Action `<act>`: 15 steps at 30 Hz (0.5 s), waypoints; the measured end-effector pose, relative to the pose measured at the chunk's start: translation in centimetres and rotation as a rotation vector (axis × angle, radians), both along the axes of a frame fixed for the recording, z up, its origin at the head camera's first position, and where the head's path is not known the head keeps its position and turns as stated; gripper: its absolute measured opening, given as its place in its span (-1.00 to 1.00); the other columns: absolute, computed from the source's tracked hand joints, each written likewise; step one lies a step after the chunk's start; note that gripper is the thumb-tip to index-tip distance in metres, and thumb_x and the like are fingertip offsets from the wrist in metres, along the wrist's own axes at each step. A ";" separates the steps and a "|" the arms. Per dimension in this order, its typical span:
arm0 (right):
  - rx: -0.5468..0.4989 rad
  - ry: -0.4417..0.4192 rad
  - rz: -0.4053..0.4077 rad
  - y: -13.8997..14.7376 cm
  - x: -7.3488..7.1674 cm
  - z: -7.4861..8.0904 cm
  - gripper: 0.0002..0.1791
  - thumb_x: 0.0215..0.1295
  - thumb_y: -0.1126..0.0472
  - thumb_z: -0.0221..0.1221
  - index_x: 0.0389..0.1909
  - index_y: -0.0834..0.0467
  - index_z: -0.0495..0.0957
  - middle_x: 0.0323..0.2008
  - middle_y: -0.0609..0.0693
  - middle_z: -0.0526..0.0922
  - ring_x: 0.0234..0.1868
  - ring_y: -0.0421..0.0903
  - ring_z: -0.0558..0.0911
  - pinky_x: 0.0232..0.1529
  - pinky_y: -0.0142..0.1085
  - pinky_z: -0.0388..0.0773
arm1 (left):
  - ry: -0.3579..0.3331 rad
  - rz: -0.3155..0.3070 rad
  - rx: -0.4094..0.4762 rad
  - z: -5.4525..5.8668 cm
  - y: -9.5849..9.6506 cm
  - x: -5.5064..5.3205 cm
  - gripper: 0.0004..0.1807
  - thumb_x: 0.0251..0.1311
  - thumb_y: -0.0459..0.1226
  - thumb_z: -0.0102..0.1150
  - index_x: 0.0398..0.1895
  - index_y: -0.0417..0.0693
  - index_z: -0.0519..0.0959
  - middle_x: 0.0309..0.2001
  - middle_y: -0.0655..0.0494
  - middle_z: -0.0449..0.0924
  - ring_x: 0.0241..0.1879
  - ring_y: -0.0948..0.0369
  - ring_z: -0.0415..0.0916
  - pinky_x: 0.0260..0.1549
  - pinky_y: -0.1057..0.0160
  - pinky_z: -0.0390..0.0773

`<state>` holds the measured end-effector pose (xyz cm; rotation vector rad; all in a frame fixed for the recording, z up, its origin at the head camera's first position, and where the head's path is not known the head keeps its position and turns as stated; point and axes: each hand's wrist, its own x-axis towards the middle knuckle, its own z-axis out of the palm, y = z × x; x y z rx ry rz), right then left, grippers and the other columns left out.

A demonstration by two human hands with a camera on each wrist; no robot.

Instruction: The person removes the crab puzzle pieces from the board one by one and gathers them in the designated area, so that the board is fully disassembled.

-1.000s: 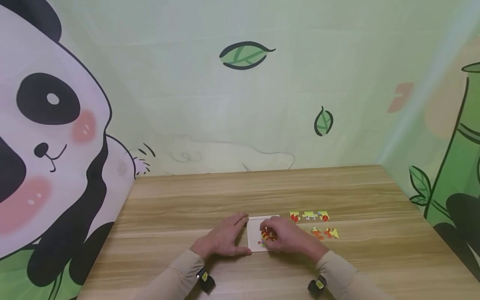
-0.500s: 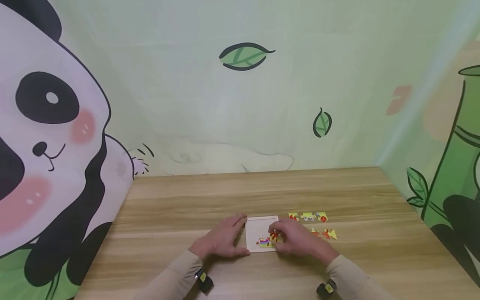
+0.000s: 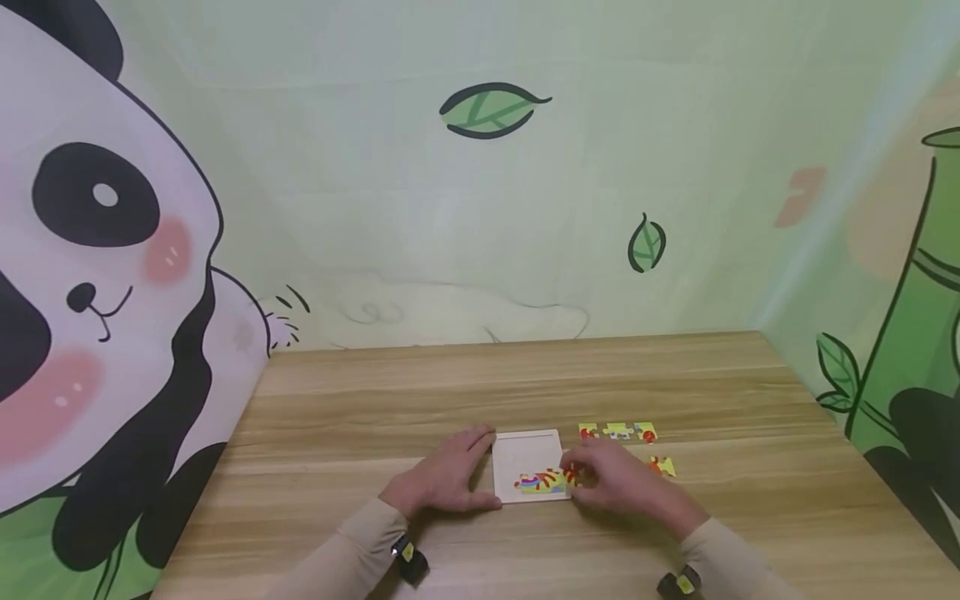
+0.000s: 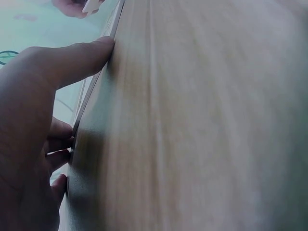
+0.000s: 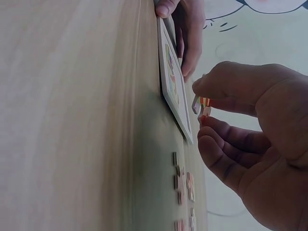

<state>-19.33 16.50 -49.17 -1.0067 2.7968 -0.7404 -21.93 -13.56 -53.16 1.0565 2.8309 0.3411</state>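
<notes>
A white puzzle tray (image 3: 525,454) lies on the wooden table, with joined yellow, red and rainbow-patterned puzzle pieces (image 3: 536,483) along its near side. My left hand (image 3: 438,477) rests against the tray's left side, fingers at the far corner and thumb at the near one. At the tray's right edge, my right hand (image 3: 622,479) pinches a red-and-yellow puzzle piece (image 5: 206,102) between thumb and fingers. In the right wrist view that piece is held tilted, apart from the tray. My fingers partly cover it in the head view.
Right of the tray lie loose puzzle pieces: a far row (image 3: 618,431) and a nearer piece (image 3: 662,467) partly behind my right hand. The right wrist view shows several loose pieces (image 5: 177,183) on the table. A printed panda cloth (image 3: 360,208) stands behind.
My right hand has moved rightward across the tray to its right edge, uncovering the joined pieces and hiding some loose ones. My left hand has stayed at the tray's left side.
</notes>
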 end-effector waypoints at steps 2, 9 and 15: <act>0.005 0.007 -0.004 0.2 0.3 0.1 -0.73 0.08 0.17 0.37 -0.16 0.09 0.65 -0.38 -0.17 0.55 -0.34 -0.23 0.46 -0.33 -0.42 0.45 | 0.010 -0.004 0.001 0.0 0.0 0.0 0.12 0.04 0.35 0.15 0.49 -0.20 0.10 0.49 -0.09 0.10 0.46 0.00 0.09 0.45 0.01 0.14; -0.016 -0.051 -0.019 1.0 1.0 -0.1 -0.72 0.08 0.17 0.39 -0.17 0.10 0.66 -0.38 -0.17 0.57 -0.34 -0.23 0.49 -0.36 -0.45 0.48 | 0.024 -0.015 0.009 -0.1 0.0 0.0 0.11 0.05 0.35 0.15 0.48 -0.21 0.11 0.48 -0.11 0.12 0.45 0.00 0.11 0.45 0.01 0.15; -0.024 0.004 0.003 1.7 1.4 -0.5 -0.75 0.06 0.16 0.40 -0.21 0.09 0.65 -0.39 -0.19 0.60 -0.36 -0.27 0.53 -0.36 -0.45 0.52 | 0.029 -0.020 0.010 -0.1 0.0 -0.1 0.12 0.05 0.35 0.14 0.47 -0.23 0.12 0.47 -0.12 0.12 0.46 -0.01 0.10 0.45 0.02 0.15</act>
